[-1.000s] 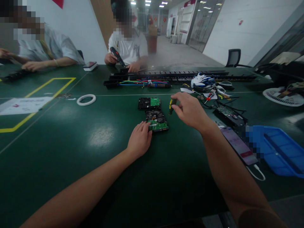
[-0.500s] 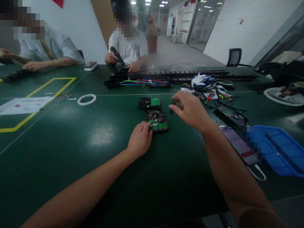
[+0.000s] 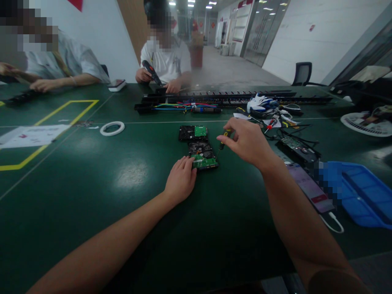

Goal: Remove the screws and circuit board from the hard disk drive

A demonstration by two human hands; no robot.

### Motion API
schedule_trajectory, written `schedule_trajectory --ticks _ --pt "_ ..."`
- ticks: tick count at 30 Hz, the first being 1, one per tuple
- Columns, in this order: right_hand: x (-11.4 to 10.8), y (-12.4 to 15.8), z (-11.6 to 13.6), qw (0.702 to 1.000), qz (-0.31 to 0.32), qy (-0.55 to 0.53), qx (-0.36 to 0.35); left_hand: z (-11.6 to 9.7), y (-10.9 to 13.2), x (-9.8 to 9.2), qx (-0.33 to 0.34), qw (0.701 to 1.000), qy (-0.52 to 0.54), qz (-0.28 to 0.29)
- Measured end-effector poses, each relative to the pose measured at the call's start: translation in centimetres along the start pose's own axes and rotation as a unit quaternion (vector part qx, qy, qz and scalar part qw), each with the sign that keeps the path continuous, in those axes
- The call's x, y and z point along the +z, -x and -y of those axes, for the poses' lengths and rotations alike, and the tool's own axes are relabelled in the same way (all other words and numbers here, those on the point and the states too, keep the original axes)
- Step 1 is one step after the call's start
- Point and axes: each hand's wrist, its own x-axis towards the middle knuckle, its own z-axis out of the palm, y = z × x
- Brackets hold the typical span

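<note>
Near the middle of the table lies a hard drive [image 3: 202, 151], its green circuit board facing up. My left hand [image 3: 181, 176] grips its left end, fingers on the edge of the board and thumb by the near side. Between the thumb and fingers of my right hand [image 3: 246, 141] is a screwdriver [image 3: 223, 142] with a black and yellow handle. Its thin shaft slants down to the right edge of the drive; whether the tip sits in a screw is too small to tell. A second hard drive [image 3: 192, 133] lies just beyond the first.
To the right are a phone [image 3: 309, 185] with a white cable, a blue tray [image 3: 367, 196], another drive [image 3: 297, 149] and a pile of gloves [image 3: 261, 104] and tools. A tape roll [image 3: 112, 128] lies left. Long black rails [image 3: 220, 98] cross the far side, where two people work.
The screwdriver has turned between my right fingers, and more yellow shows on its handle. My left hand and both drives stay in place.
</note>
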Motion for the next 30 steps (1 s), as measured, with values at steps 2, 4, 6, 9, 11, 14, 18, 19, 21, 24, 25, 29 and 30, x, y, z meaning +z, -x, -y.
schedule_trajectory --ticks 2,4,6,9,11,14,18,19,21,24,25,29,30 --pt "-0.12 0.06 -0.02 1.000 0.008 -0.003 -0.006 -0.03 0.01 -0.01 0.002 1.000 0.004 -0.004" --pt "-0.11 0.11 -0.01 1.000 0.022 -0.011 -0.020 -0.05 0.01 0.00 0.003 1.000 0.008 -0.005" --pt "0.01 0.14 0.07 0.999 0.028 -0.026 -0.034 -0.08 0.01 0.00 0.002 1.000 0.006 -0.001" --pt "0.27 0.13 0.27 0.998 0.023 -0.044 -0.037 -0.12 0.00 0.01 -0.001 1.000 -0.002 0.005" --pt "0.42 0.09 0.35 0.998 0.021 -0.045 -0.029 -0.13 -0.01 0.00 -0.002 1.000 -0.004 0.006" --pt "0.61 0.01 0.22 0.998 0.019 -0.050 -0.018 -0.11 0.00 -0.02 0.000 1.000 -0.003 0.009" --pt "0.68 -0.03 -0.18 0.999 0.018 -0.048 -0.012 -0.09 0.02 0.03 0.000 1.000 0.007 -0.004" --pt "0.66 -0.03 -0.24 0.999 0.018 -0.044 -0.013 -0.09 0.03 0.04 -0.001 1.000 0.009 -0.008" --pt "0.56 -0.01 -0.22 0.999 0.017 -0.039 -0.018 -0.12 0.04 0.05 -0.002 1.000 0.011 -0.011" --pt "0.41 0.04 0.01 0.999 0.013 -0.037 -0.021 -0.18 0.06 0.02 -0.005 1.000 0.012 -0.009" --pt "0.38 0.06 0.09 0.999 0.010 -0.037 -0.018 -0.20 0.06 0.02 -0.006 1.000 0.012 -0.008" --pt "0.39 0.11 0.16 0.999 0.008 -0.041 0.001 -0.22 0.07 0.01 -0.009 1.000 0.015 -0.007" --pt "0.40 0.11 0.13 0.999 0.010 -0.043 0.004 -0.23 0.07 0.00 -0.009 1.000 0.016 -0.006"
